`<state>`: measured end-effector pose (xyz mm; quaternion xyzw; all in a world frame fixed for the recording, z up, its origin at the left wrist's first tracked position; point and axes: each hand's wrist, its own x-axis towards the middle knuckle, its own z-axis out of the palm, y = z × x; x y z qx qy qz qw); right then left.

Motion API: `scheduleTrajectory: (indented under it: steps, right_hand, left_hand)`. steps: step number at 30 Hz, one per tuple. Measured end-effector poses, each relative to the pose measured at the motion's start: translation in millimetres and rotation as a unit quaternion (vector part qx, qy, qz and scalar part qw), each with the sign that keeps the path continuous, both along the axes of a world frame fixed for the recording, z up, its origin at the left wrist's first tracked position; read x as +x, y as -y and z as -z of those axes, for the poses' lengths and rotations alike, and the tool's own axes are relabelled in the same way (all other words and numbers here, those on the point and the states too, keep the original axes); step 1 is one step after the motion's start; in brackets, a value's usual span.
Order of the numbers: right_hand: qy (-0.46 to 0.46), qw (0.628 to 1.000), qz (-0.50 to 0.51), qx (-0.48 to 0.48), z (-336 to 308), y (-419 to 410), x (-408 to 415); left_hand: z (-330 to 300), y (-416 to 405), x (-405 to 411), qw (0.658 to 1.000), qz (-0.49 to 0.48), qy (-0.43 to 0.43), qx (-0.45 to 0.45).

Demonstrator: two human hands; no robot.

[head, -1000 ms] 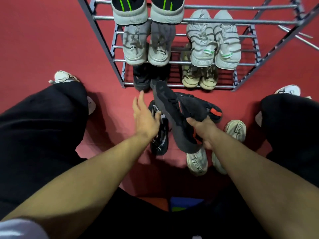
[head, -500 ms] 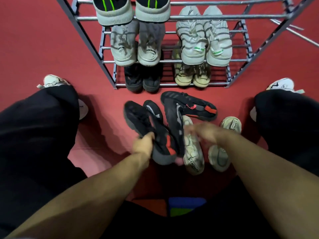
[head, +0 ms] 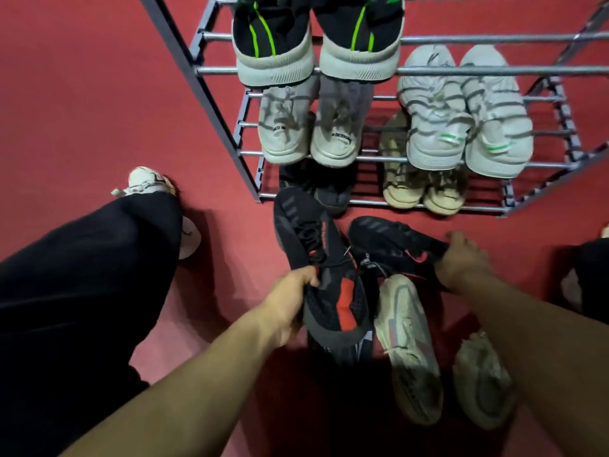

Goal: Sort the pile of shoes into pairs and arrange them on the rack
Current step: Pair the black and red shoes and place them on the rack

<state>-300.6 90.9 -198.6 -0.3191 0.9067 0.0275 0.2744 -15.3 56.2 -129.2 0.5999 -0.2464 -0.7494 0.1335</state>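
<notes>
A: Which step is going on here?

B: Pairing, I would say. The left hand (head: 290, 291) is gripping a black knit trainer with a red side patch (head: 316, 278) by its collar, fingers curled into the opening, and the toe is pointing up toward the grey metal-bar shoe rack (head: 211, 103). The right hand (head: 461, 262) is closing round the heel of the matching black trainer with a red tab (head: 392, 242), which is lying on the red floor (head: 82, 94) just in front of the rack.

A: Is that right hand actually gripping?

B: Its fingers are curling over the heel end, so it is looking like a grip, though the fingertips themselves are hidden.

A: What is already shelved?

B: A black pair with green stripes and pale soles (head: 316, 44) is sitting on the top rail, two pale grey pairs (head: 389, 127) are filling the tier below, and a dark pair (head: 316, 186) and a beige pair (head: 425, 189) are resting on the lowest tier.

A: And what is left on the floor?

B: Two worn off-white trainers (head: 408, 344) are lying near the right forearm, and another dark shoe seems to be lying under the lifted one.

A: What is the next move calling for?

B: Probably lifting the second black trainer, bringing both side by side, toes the same way, and finding free rail. The top tier's right side is looking the likeliest spot.
</notes>
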Motion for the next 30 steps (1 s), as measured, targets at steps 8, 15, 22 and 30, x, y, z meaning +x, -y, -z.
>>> scheduleTrajectory:
  steps: [8,15,22,30]
  right_hand:
    - [-0.031,0.998,-0.016,0.044,10,6,-13]
    - [0.062,0.989,-0.097,0.089,-11,-3,-11]
    - [-0.018,0.971,-0.204,0.123,-85,-19,12]
    - [0.023,0.990,-0.116,0.072,-190,-78,68]
  left_hand:
    - [11,2,-8,0.999,0.028,0.027,-0.007]
    - [7,1,-9,1.000,0.026,0.008,0.001]
    - [-20,-13,-17,0.997,0.037,-0.065,-0.011]
    - [-71,-51,-31,0.974,0.041,-0.222,0.028]
